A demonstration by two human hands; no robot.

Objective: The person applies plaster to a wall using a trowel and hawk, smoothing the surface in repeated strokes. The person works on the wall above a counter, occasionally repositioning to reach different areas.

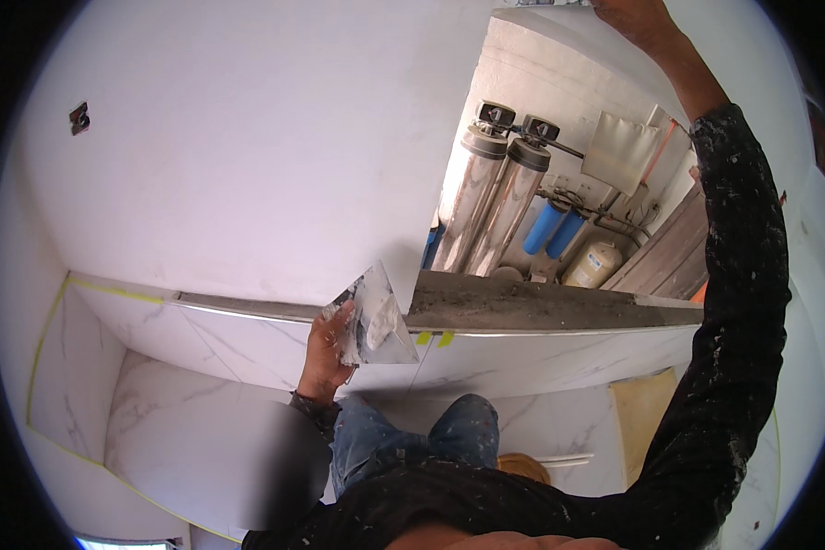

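Observation:
My left hand point(324, 353) is closed around the edge of a flat, roughly triangular plate point(390, 337), smeared with white paste that lies thickest near its middle. This plate is held in front of the ledge point(522, 307) below the wall opening. High at the top right, my right hand point(640, 20) reaches to the upper edge of the opening. Its fingers run partly out of the picture, beside a greyish, white-smeared thing point(555, 3) cut off by the frame; its kind cannot be made out.
Through the opening stand two tall metal tanks point(500, 202), blue filter housings point(555, 229) and a beige tank point(594, 266). White wall point(247, 165) lies left, with an electrical box point(80, 118). Marble-look tiles point(183, 403) with yellow tape point(119, 290) run below; a cardboard-coloured sheet point(642, 422) lies right.

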